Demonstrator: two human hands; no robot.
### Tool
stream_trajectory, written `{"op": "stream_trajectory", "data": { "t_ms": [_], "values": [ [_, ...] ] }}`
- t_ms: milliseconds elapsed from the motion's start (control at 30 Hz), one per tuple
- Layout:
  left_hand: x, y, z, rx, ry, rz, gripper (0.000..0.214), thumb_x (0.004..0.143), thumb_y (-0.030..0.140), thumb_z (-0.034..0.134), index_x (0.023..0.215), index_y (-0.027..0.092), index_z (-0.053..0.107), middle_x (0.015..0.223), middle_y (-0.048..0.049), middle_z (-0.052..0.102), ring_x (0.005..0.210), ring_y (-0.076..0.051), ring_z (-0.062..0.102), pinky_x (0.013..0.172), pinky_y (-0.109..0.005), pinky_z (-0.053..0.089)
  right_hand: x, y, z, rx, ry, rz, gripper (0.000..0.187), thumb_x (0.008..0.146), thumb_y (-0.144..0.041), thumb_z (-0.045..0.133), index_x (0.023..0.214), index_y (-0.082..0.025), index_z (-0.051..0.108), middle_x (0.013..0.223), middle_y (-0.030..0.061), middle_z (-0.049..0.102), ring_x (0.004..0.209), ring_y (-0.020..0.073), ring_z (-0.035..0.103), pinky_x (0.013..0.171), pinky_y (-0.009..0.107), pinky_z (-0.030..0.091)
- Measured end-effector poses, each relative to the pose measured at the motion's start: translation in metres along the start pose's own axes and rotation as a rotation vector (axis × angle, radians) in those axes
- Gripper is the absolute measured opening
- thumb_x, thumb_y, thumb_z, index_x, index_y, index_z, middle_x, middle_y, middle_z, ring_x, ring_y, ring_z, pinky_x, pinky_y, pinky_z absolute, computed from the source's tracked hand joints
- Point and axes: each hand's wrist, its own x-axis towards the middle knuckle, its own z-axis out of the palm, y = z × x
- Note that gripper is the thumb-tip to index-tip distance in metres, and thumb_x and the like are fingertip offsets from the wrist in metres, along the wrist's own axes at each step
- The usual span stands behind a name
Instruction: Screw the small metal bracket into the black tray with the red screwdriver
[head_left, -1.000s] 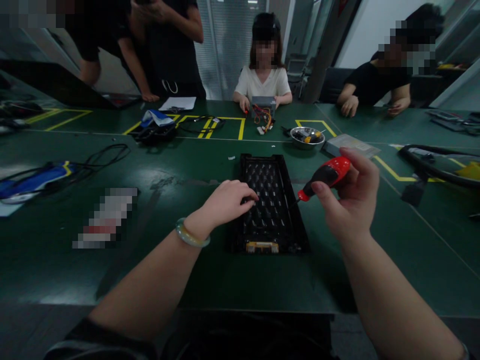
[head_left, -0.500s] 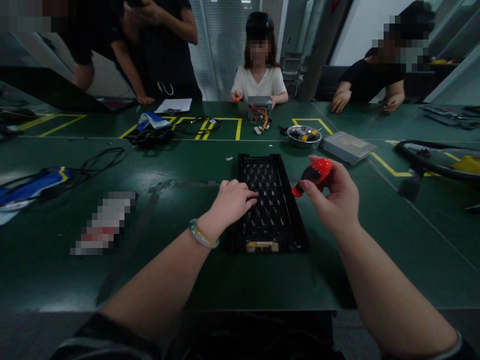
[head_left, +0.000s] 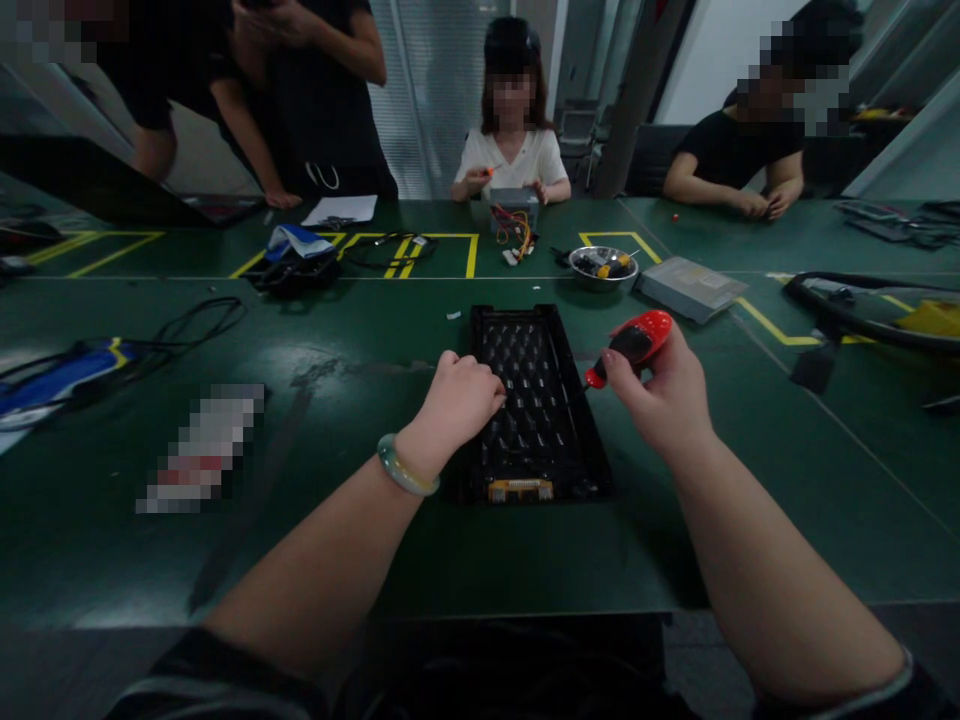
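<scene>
Screwdriver [head_left: 628, 346] tip too dark to tell; left hand [head_left: 457, 400] fingertips hidden, curled on black tray [head_left: 536, 400]; table label [head_left: 201, 448] blurred.

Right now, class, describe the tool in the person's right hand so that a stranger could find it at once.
On the green table, find the black grid-patterned tray at the middle. Just right of it, the right hand holds a screwdriver. Its red and black handle is the only bright red thing near the tray.

Dim indoor scene, lit from overhead. A pale sheen lies on the dark green matte table top [head_left: 315, 375] left of centre; soft shadows fall beneath both forearms. Wide-angle distortion bends lines toward the frame edges. Corners darken, edges blur slightly. The red glossy plastic screwdriver handle [head_left: 637, 340] shows a small highlight.
</scene>
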Motion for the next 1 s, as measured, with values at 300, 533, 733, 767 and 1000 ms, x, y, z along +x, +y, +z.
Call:
{"op": "stream_trajectory", "data": {
  "t_ms": [300, 533, 733, 767, 1000],
  "values": [
    [0.0, -0.001, 0.002, -0.056, 0.048, 0.001, 0.019, 0.09, 0.028, 0.056, 0.083, 0.022, 0.072, 0.085, -0.0032, 0.07, 0.086, -0.022, 0.054, 0.082, -0.04, 0.027, 0.005, 0.006, 0.001, -0.112, 0.021, 0.082, 0.027, 0.076, -0.037, 0.069, 0.089, -0.022, 0.051, 0.076, 0.0019, 0.058, 0.063, 0.0172, 0.052, 0.058, 0.036, 0.043],
    [-0.002, -0.007, 0.007, -0.231, 0.044, -0.072, 0.016, 0.089, 0.029, 0.057, 0.081, 0.024, 0.069, 0.085, -0.0001, 0.071, 0.086, -0.021, 0.056, 0.085, -0.04, 0.027, 0.004, 0.009, 0.001, -0.117, 0.026, 0.117, 0.026, 0.075, -0.036, 0.069, 0.088, -0.022, 0.052, 0.076, 0.002, 0.059, 0.062, 0.0174, 0.053, 0.058, 0.036, 0.043],
    [-0.008, -0.006, 0.003, -0.38, 0.032, -0.097, 0.01, 0.087, 0.028, 0.059, 0.081, 0.022, 0.064, 0.082, 0.0016, 0.069, 0.082, -0.019, 0.058, 0.089, -0.04, 0.03, 0.005, 0.009, 0.002, -0.121, 0.031, 0.104, 0.024, 0.076, -0.035, 0.068, 0.088, -0.022, 0.053, 0.077, 0.0023, 0.059, 0.064, 0.0174, 0.053, 0.06, 0.036, 0.043],
    [-0.009, -0.005, 0.002, -0.405, 0.027, -0.092, 0.009, 0.087, 0.028, 0.059, 0.081, 0.021, 0.063, 0.082, 0.0021, 0.069, 0.081, -0.018, 0.058, 0.089, -0.04, 0.03, 0.005, 0.009, 0.002, -0.124, 0.034, 0.105, 0.024, 0.076, -0.035, 0.068, 0.088, -0.022, 0.053, 0.076, 0.0022, 0.058, 0.063, 0.0173, 0.053, 0.06, 0.036, 0.043],
    [-0.009, -0.004, 0.0, -0.628, 0.077, -0.115, 0.018, 0.09, 0.026, 0.056, 0.104, 0.027, 0.068, 0.1, 0.0013, 0.071, 0.096, -0.018, 0.063, 0.097, -0.042, 0.034, 0.004, 0.012, 0.001, -0.126, 0.04, 0.088, 0.023, 0.076, -0.034, 0.068, 0.088, -0.021, 0.053, 0.077, 0.002, 0.058, 0.063, 0.0166, 0.051, 0.059, 0.036, 0.042]
  ]
}}
